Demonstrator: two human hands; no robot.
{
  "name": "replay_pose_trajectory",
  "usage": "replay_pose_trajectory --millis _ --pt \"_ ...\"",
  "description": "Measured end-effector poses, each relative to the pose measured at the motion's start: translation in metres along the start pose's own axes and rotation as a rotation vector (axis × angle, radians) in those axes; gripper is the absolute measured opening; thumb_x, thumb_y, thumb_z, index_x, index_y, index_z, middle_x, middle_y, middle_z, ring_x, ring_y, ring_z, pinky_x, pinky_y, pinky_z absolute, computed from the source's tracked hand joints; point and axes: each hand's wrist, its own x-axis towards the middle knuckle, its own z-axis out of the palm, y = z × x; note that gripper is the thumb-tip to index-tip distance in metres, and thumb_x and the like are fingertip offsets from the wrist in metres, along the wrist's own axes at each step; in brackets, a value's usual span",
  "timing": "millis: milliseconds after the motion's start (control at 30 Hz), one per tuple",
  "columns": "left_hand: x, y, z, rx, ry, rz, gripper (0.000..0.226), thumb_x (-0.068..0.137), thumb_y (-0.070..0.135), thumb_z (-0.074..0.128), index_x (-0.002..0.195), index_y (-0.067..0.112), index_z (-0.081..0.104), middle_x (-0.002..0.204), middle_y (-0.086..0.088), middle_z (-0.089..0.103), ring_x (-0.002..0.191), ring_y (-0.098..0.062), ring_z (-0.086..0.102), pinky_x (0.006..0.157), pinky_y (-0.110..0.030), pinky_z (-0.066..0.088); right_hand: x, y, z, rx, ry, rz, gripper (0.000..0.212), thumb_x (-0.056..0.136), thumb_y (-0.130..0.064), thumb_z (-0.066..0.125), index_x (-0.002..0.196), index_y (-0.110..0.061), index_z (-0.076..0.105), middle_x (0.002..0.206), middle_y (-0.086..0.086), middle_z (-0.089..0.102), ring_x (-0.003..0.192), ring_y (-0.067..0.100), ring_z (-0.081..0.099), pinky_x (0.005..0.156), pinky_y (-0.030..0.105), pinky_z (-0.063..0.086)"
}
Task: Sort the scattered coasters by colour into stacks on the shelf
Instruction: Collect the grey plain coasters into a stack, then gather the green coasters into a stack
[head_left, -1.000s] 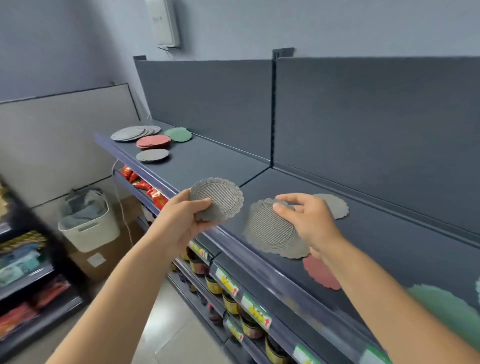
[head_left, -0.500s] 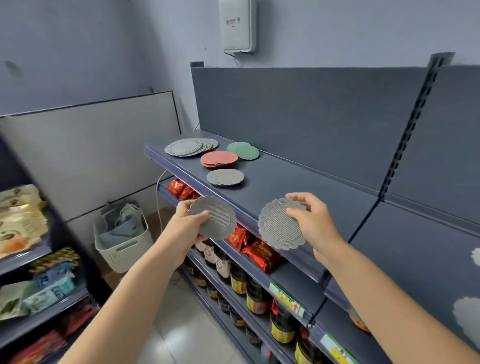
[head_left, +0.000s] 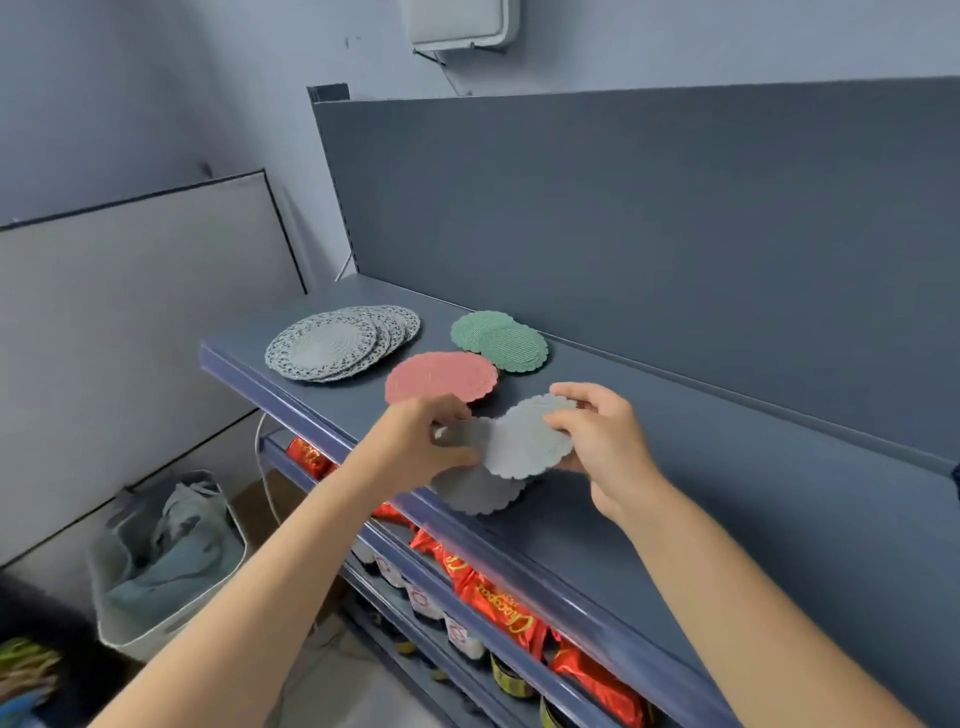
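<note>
The left hand (head_left: 415, 441) covers most of the grey coaster (head_left: 462, 434) it holds, so only a small bit of that coaster shows. The picture is a little blurry around the fingers. A white box (head_left: 460, 23) on the wall is cut off at the top. On the lower shelf, red packets (head_left: 498, 597) have gold writing, but it is too blurry to read. Jars (head_left: 457, 634) with round labels stand beside them, and those labels cannot be read either.

The left hand pinches its grey coaster between thumb and fingers. The right hand (head_left: 597, 441) holds another grey coaster (head_left: 530, 439) by its edge, thumb on top and fingers under it. The 2 held coasters overlap in the air, just above a grey stack (head_left: 478, 493) that lies near the front edge of the top shelf (head_left: 649, 519).

Behind the hands, a red stack (head_left: 441, 376) lies flat on the shelf. A green stack (head_left: 501, 340) sits just behind it, with the top coaster slid a little to the side. To the left, a fanned pile of lacy grey coasters (head_left: 337, 343) lies near the shelf end. A white basket (head_left: 166, 561) with cloth inside stands on the floor.
</note>
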Motion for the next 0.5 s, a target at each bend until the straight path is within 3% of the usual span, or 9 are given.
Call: replay_pose_trajectory --millis 133,200,300,367,500 --pt "0.016 -0.021 -0.01 0.102 -0.152 0.122 0.027 0.08 0.021 0.067 0.107 0.024 0.065 0.1 0.012 0.058 0.09 -0.009 0.055 0.073 -0.015 0.044 0.026 0.011 0.022 -0.385 0.036 -0.156 0.027 0.079 -0.002 0.065 0.101 -0.018 0.063 0.093 -0.005 0.057 0.087 0.01 0.054 0.072 0.022 0.044" --pt "0.023 -0.031 -0.02 0.09 -0.207 0.166 0.031 0.077 0.013 0.061 0.106 0.025 0.064 0.098 0.013 0.059 0.09 -0.006 0.054 0.071 -0.009 0.04 0.028 0.012 0.024 -0.664 0.036 -0.216 0.024 0.078 -0.013 0.07 0.1 -0.02 0.064 0.09 -0.01 0.057 0.088 0.011 0.054 0.072 0.023 0.039" --pt "0.034 -0.039 -0.033 0.04 -0.24 0.26 0.036 0.073 0.016 0.061 0.108 0.023 0.063 0.101 0.014 0.061 0.09 -0.007 0.054 0.079 -0.017 0.044 0.024 0.009 0.028 -0.877 0.022 -0.148 0.023 0.076 -0.033 0.073 0.094 -0.027 0.061 0.087 -0.012 0.057 0.078 0.01 0.055 0.062 0.024 0.04" --pt "0.04 -0.039 -0.037 0.02 -0.247 0.34 0.041 0.068 0.025 0.056 0.108 0.022 0.064 0.101 0.013 0.061 0.087 -0.007 0.054 0.08 -0.02 0.045 0.016 0.009 0.034 -0.921 0.044 -0.096 0.024 0.074 -0.04 0.075 0.089 -0.029 0.059 0.08 -0.014 0.054 0.077 0.011 0.055 0.063 0.024 0.041" --pt "0.049 -0.038 -0.036 0.068 -0.301 0.515 0.038 0.071 0.019 0.055 0.108 0.023 0.063 0.1 0.011 0.063 0.089 -0.012 0.056 0.079 -0.03 0.049 -0.011 0.01 0.044 -1.06 0.228 -0.013 0.027 0.077 -0.048 0.07 0.089 -0.028 0.056 0.078 -0.013 0.056 0.085 0.017 0.058 0.066 0.028 0.043"
